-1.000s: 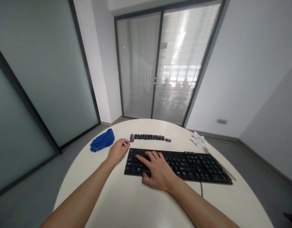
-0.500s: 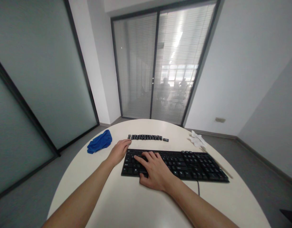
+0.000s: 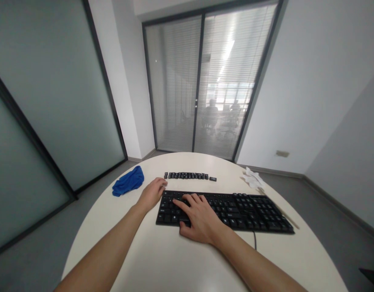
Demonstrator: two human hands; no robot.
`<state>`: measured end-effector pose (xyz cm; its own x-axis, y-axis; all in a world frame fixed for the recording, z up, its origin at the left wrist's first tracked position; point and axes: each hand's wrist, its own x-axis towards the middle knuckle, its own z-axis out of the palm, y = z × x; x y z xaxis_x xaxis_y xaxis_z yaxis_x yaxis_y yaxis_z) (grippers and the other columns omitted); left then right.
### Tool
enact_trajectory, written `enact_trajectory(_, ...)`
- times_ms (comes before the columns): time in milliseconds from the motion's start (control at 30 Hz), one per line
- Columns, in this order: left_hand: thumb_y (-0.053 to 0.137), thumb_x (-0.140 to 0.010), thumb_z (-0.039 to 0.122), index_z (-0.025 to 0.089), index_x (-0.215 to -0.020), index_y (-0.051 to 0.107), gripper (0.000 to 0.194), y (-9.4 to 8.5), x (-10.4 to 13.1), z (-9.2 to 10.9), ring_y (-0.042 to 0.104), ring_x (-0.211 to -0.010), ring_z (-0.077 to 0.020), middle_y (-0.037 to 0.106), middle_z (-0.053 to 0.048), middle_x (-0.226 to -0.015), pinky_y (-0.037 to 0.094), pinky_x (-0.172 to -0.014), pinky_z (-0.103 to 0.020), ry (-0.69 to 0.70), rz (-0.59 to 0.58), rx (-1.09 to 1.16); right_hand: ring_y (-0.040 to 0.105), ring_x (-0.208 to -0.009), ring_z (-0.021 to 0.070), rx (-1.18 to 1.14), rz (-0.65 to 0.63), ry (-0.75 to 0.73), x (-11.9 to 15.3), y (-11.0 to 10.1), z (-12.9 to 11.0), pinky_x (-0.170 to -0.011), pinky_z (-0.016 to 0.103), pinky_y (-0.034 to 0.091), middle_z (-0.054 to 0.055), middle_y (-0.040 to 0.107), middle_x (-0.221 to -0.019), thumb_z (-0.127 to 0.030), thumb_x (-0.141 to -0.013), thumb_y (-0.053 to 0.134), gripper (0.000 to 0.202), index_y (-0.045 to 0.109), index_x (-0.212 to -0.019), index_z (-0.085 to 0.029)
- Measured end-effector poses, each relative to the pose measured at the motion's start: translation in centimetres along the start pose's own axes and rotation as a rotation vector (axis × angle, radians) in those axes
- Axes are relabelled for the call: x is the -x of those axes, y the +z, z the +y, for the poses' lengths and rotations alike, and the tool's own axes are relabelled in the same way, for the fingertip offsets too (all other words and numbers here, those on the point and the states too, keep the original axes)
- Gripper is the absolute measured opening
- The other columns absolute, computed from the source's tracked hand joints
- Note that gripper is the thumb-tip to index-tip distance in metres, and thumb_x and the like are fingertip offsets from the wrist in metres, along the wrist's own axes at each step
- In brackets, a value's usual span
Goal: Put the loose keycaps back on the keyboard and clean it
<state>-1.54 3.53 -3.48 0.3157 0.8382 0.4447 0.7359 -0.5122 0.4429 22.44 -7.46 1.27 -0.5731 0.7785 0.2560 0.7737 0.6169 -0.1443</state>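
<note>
A black keyboard lies across the white round table. My right hand rests spread over its left part, the fingers apart on the keys. Just beyond the keyboard's upper left corner is my left hand, its fingers bent together near the left end of a row of loose black keycaps; whatever its fingertips may hold is too small to make out. One wider keycap lies at the right end of the row.
A crumpled blue cloth lies on the left of the table. At the right are a white cloth and a thin wooden stick along the keyboard's edge. A cable runs from the keyboard towards me.
My left hand has drawn back very slightly from the left end of the keycap row. My right hand stays spread on the keyboard.
</note>
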Motion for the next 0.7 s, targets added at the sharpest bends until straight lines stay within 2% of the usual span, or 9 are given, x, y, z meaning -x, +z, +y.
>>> enact_trajectory(167,0.055,-0.089,0.017,0.023,-0.109,0.066,0.024,-0.3,0.0,0.3,0.061,-0.109,-0.0236,0.064,-0.007,-0.115,0.047,-0.097,-0.035,-0.076,0.023,-0.006,0.044,-0.121,0.0314,0.004,-0.009,0.001,0.0,-0.1,-0.1,-0.103,0.048,0.031,0.011,0.052,-0.138,-0.042,-0.082,0.06,0.067,0.045,-0.147,-0.029)
enact_trajectory(333,0.051,-0.092,0.02,0.022,-0.098,0.071,0.021,-0.6,-0.1,0.2,0.064,-0.103,-0.0231,0.066,-0.008,-0.107,0.048,-0.094,-0.034,-0.077,0.013,-0.015,0.044,-0.121,0.0313,0.015,-0.021,0.003,-0.1,0.0,0.0,-0.104,0.047,0.031,0.01,0.052,-0.138,-0.043,-0.083,0.06,0.068,0.045,-0.147,-0.029)
enact_trajectory(467,0.052,-0.093,0.024,0.021,-0.106,0.072,0.024,-1.0,0.1,0.0,0.065,-0.105,-0.0255,0.071,-0.009,-0.11,0.047,-0.097,-0.036,-0.085,0.001,-0.021,0.044,-0.121,0.032,0.009,-0.019,0.007,-0.1,0.1,0.1,-0.105,0.048,0.03,0.011,0.052,-0.139,-0.043,-0.082,0.061,0.068,0.046,-0.147,-0.029)
enact_trajectory(700,0.054,-0.09,0.024,0.023,-0.109,0.075,0.029,-2.0,1.2,0.0,0.065,-0.11,-0.0291,0.074,-0.011,-0.114,0.045,-0.097,-0.037,-0.104,-0.094,-0.067,0.044,-0.122,0.0307,-0.004,-0.014,0.0,-0.1,-0.1,0.2,-0.104,0.046,0.031,0.01,0.053,-0.138,-0.042,-0.082,0.061,0.066,0.047,-0.146,-0.029)
